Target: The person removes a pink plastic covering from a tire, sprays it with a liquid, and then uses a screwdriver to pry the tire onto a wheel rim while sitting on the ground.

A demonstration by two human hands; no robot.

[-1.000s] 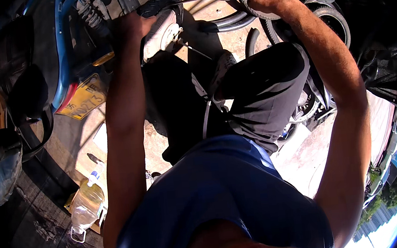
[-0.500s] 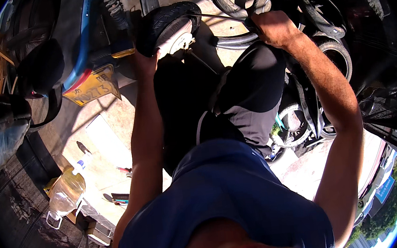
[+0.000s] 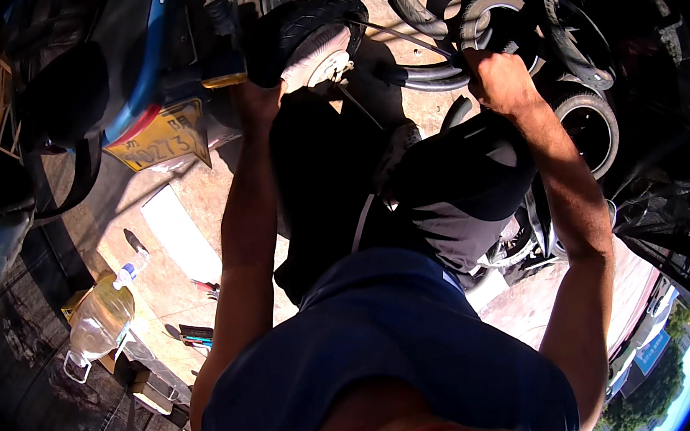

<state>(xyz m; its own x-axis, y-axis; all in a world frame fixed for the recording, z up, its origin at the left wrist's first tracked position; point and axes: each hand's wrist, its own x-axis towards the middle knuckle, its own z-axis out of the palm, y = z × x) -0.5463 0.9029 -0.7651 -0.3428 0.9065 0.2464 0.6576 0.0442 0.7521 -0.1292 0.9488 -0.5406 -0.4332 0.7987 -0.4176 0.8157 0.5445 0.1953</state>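
A scooter wheel (image 3: 314, 60) with a pale hub and a black tyre (image 3: 304, 24) stands in front of my knees. My left hand (image 3: 261, 104) grips its near left side; most of the fingers are in shadow or behind it. A long, thin metal tyre lever (image 3: 401, 33) runs from the wheel's right edge, where its tip meets tyre and rim. My right hand (image 3: 504, 82) is closed around the lever's far end, off to the right above my right knee. Below the hub, a second thin rod (image 3: 360, 106) slants down toward my legs.
Several loose tyres (image 3: 588, 129) lie along the right. At the left is a blue scooter body (image 3: 146, 64) with a yellow plate (image 3: 160, 138). A clear plastic bottle (image 3: 104, 321), a white sheet (image 3: 181, 233) and small tools (image 3: 196, 335) lie at lower left.
My right hand has come down toward me with the lever's end, so the lever slants more steeply. My right knee has moved outward and lower. The left hand keeps its hold.
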